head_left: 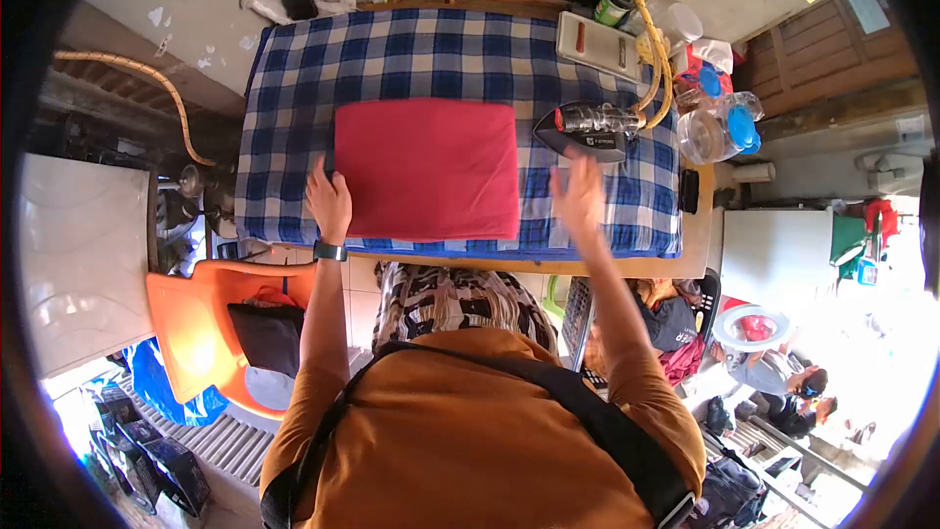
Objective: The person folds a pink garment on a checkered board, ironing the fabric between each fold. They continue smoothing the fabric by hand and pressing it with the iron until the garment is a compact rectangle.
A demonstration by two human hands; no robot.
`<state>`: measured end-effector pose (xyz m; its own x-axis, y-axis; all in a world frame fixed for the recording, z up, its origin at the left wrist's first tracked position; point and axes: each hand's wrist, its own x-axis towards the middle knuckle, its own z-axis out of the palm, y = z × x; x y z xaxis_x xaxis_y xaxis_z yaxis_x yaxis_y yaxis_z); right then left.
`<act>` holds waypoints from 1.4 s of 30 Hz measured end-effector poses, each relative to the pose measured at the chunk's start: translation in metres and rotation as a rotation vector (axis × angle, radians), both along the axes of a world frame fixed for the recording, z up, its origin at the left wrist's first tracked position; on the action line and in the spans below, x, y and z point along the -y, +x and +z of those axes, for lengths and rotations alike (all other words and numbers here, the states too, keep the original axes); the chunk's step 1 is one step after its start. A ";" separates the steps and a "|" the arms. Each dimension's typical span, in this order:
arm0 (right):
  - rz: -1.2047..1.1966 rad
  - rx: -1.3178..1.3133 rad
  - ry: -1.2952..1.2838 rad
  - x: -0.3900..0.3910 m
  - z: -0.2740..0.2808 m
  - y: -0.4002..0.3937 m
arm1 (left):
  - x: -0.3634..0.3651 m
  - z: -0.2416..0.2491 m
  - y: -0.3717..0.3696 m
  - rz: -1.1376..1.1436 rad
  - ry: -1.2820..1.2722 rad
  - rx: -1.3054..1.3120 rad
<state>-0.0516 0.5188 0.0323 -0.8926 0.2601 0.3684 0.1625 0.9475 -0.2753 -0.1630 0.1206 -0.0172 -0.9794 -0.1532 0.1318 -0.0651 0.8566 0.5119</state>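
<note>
A folded red cloth (pixel 426 171) lies flat on a blue-and-white checked cloth (pixel 392 59) that covers the table. My left hand (pixel 329 204), a dark band at its wrist, rests at the red cloth's left edge with its fingers apart. To the right of the red cloth, my right hand (pixel 582 198) is slightly blurred, its fingers stretched toward the iron and holding nothing. The iron (pixel 580 144) has a dark body and a clear handle; it sits on the checked cloth just beyond my right fingertips.
A yellow cord (pixel 669 69) runs up from the iron. Behind it lies a pale tray (pixel 597 44); clear jars with blue lids (pixel 710 132) crowd the right side. An orange chair (pixel 181 318) stands at left, and a basket of clothes (pixel 676 318) sits below right.
</note>
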 end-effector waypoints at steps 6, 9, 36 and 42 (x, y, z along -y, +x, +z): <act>0.553 0.522 0.289 -0.144 0.061 -0.116 | -0.061 -0.001 -0.014 -0.328 -0.309 -0.164; 0.667 0.690 0.260 -0.153 0.067 -0.135 | -0.058 0.000 -0.012 -0.331 -0.315 -0.041; 0.373 0.683 -0.223 0.223 0.057 -0.228 | 0.091 -0.036 0.067 -0.143 1.081 0.649; 0.353 0.822 -0.291 0.190 0.086 -0.158 | 0.103 -0.040 0.043 -0.275 0.945 0.492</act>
